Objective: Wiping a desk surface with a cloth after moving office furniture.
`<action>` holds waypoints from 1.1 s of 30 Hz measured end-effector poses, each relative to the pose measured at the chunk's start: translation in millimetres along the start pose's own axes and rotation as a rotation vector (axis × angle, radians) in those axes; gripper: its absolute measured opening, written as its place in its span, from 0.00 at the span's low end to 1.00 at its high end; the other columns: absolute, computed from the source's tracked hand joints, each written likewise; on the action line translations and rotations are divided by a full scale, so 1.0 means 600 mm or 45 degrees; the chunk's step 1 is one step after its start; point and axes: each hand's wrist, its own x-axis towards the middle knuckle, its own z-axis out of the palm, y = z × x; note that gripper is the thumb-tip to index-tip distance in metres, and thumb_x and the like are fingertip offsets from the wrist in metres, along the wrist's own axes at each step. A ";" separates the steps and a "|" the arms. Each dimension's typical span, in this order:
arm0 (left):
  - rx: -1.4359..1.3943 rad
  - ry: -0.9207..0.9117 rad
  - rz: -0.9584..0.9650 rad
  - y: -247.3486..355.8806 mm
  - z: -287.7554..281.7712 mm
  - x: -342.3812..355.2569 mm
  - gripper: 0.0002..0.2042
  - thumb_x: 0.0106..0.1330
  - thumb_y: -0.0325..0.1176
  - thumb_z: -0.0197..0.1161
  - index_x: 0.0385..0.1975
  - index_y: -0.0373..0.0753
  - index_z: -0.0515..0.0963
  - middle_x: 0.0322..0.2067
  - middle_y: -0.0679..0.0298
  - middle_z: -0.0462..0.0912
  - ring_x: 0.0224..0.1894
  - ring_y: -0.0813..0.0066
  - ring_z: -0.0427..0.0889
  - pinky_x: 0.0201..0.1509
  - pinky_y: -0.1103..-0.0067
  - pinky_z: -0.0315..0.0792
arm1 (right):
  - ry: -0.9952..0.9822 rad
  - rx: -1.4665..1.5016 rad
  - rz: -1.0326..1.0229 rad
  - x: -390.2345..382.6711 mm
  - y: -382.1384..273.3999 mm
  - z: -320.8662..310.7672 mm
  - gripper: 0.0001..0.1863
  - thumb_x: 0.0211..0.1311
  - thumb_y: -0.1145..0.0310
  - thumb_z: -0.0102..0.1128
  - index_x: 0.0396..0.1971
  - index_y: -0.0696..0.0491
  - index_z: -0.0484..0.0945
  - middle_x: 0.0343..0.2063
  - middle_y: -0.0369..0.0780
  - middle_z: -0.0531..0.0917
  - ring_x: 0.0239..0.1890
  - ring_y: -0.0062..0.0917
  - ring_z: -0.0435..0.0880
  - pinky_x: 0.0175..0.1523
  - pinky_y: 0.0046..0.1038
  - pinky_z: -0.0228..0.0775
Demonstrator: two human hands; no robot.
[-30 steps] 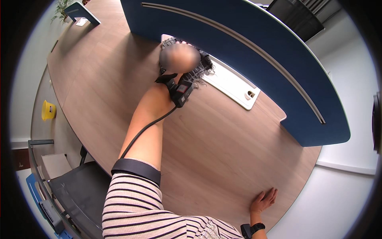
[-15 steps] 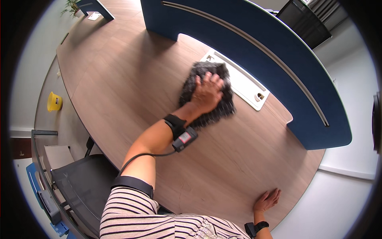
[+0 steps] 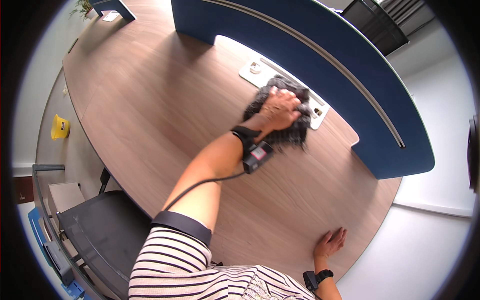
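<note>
A dark grey, fuzzy cleaning cloth (image 3: 294,136) lies bunched on the wood-grain desk (image 3: 185,100). It overlaps the front edge of a white cable tray panel (image 3: 252,75) set in the desktop. My left hand (image 3: 281,109) presses down on the cloth, its fingers curled into the fabric and slightly blurred. Lower right, my right hand (image 3: 330,244) rests palm down on the desk near its right edge, fingers stretched out, holding nothing.
Along the far side stands a blue divider (image 3: 320,60) with a metal rail. To the left are a black mesh chair (image 3: 97,232) and a yellow bucket (image 3: 60,128) below the desk edge. A potted plant (image 3: 86,9) shows at the far left corner.
My left hand has slid right with the cloth, which now covers part of the white panel. Its spread fingers have curled into the fabric. My right hand stays on the desk.
</note>
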 end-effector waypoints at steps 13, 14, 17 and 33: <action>0.631 0.243 -0.294 -0.046 0.013 -0.014 0.21 0.53 0.45 0.45 0.42 0.36 0.64 0.47 0.54 0.60 0.53 0.54 0.53 0.50 0.53 0.47 | 0.038 0.010 -0.015 0.008 -0.022 -0.010 0.24 0.53 0.62 0.41 0.51 0.54 0.55 0.53 0.44 0.54 0.55 0.36 0.51 0.56 0.35 0.40; 0.546 0.147 -0.213 -0.002 0.019 -0.009 0.22 0.53 0.45 0.46 0.43 0.36 0.64 0.47 0.55 0.61 0.53 0.54 0.53 0.50 0.53 0.48 | 0.026 -0.008 -0.001 0.010 -0.017 -0.010 0.24 0.53 0.62 0.41 0.51 0.54 0.55 0.53 0.44 0.54 0.55 0.36 0.51 0.55 0.36 0.40; 0.209 -0.153 -0.079 0.096 0.043 0.001 0.25 0.54 0.44 0.44 0.49 0.35 0.58 0.51 0.54 0.56 0.56 0.58 0.49 0.55 0.57 0.41 | 0.032 -0.016 -0.044 0.015 -0.013 -0.006 0.24 0.53 0.62 0.41 0.51 0.55 0.54 0.53 0.45 0.54 0.55 0.36 0.51 0.56 0.36 0.40; 0.378 -0.329 -0.035 -0.079 -0.070 0.105 0.20 0.57 0.46 0.36 0.40 0.40 0.70 0.44 0.62 0.69 0.50 0.65 0.63 0.54 0.65 0.50 | 0.046 0.060 0.114 -0.135 -0.036 -0.025 0.23 0.54 0.63 0.39 0.50 0.56 0.56 0.53 0.45 0.56 0.55 0.35 0.52 0.56 0.34 0.39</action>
